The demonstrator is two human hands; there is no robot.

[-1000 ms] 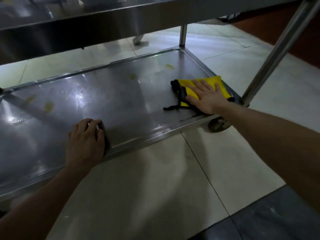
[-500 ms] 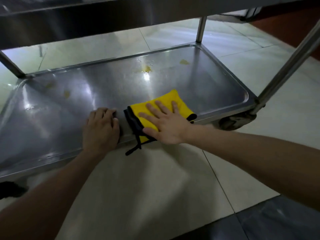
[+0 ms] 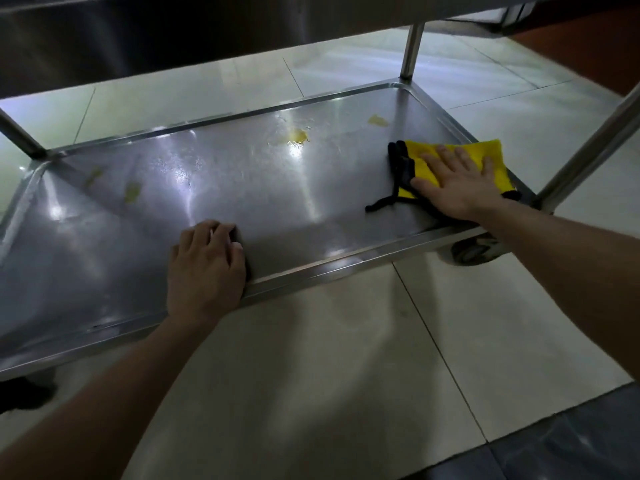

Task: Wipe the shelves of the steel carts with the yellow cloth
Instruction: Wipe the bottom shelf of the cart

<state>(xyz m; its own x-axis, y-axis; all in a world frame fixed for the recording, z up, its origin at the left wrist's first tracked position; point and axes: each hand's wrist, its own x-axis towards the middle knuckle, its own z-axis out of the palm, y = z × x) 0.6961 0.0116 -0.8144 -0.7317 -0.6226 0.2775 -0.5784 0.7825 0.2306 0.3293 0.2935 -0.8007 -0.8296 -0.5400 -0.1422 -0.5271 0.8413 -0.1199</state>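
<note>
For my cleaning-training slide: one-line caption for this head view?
Right hand presses a yellow cloth with black trim flat on the steel cart's bottom shelf; left hand grips its front rim.

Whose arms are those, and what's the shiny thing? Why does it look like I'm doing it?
The camera sits on a person's head, looking down, so you see their two arms as if they were yours. The shiny thing is the bottom shelf of a steel cart, over a tiled floor. The right hand presses flat on a yellow cloth with black edging near the shelf's right end. The left hand holds the front rim. Yellowish stains dot the shelf farther back.
</note>
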